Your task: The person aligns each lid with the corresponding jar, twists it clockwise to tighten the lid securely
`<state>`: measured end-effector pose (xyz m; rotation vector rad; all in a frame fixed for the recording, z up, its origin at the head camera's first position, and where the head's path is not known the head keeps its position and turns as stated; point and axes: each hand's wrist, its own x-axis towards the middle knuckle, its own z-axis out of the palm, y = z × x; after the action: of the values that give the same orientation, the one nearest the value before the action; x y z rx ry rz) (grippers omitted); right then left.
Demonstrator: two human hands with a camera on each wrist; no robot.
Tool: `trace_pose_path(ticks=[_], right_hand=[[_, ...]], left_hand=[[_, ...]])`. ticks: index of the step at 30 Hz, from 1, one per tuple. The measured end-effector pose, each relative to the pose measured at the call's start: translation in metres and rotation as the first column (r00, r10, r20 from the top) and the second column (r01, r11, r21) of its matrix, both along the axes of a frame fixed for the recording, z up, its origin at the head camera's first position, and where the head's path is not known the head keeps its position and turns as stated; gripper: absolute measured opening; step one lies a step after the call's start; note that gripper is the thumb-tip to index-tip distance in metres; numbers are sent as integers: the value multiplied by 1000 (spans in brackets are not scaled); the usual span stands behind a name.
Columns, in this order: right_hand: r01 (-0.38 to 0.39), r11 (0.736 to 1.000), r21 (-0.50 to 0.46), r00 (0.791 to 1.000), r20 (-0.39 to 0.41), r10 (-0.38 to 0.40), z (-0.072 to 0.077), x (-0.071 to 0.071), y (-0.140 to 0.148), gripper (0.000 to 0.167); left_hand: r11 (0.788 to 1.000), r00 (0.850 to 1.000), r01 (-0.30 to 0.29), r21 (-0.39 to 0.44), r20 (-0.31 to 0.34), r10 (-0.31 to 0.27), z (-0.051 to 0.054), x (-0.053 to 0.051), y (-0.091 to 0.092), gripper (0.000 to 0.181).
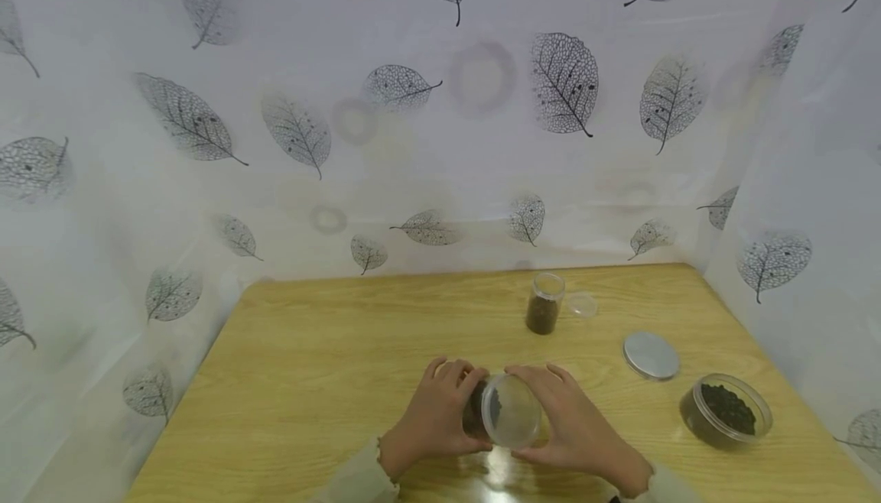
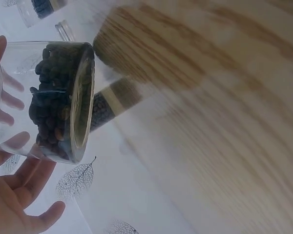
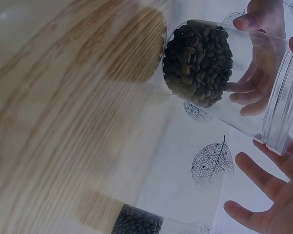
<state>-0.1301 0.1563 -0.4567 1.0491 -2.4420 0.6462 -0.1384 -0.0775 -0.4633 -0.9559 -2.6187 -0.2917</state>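
Note:
A clear jar (image 3: 246, 95) partly filled with dark beans (image 3: 198, 66) is held tilted, close above the table's front. Around its body curls my left hand (image 1: 437, 415), thumb on the near side and fingers on the far side. My right hand (image 1: 571, 426) grips the clear round lid (image 1: 518, 413) at the jar's mouth, thumb and fingers at opposite edges. In the right wrist view the lid's ridged rim (image 3: 279, 100) sits at the jar's end. The left wrist view shows the beans (image 2: 53, 100) gathered toward the jar's base.
On the wooden table (image 1: 310, 381), a tall clear jar (image 1: 545, 304) with dark contents stands behind my hands, a small clear disc (image 1: 583, 305) beside it. Farther right lie a silver lid (image 1: 650, 355) and an uncovered round tub (image 1: 712, 428) of dark pieces. Leaf-print sheeting (image 1: 427, 174) encloses the table.

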Motion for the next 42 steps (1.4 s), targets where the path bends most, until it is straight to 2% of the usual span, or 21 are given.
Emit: trace_pose_path(ticks=[12,27,37,42], right_hand=[[49,999,-6,999,-18,-49,-6,3,0,104],[76,996,-44,996,-32,-78,-4,6,-3,101],[68,997,-25,998,18,-68,-2,5,-5,101],[66,998,-24,996,57,-64,-2,3,-4,107]], left_hand=[[1000,1000,-11,0,-15,11,-1,0,4,95],[999,999,-36,3,-26,36,1,1,7,95],[999,999,-43,-32,-9,43,-2,-1,3,98],[998,999,-49,-39,0,49,-2,-2,2,98]])
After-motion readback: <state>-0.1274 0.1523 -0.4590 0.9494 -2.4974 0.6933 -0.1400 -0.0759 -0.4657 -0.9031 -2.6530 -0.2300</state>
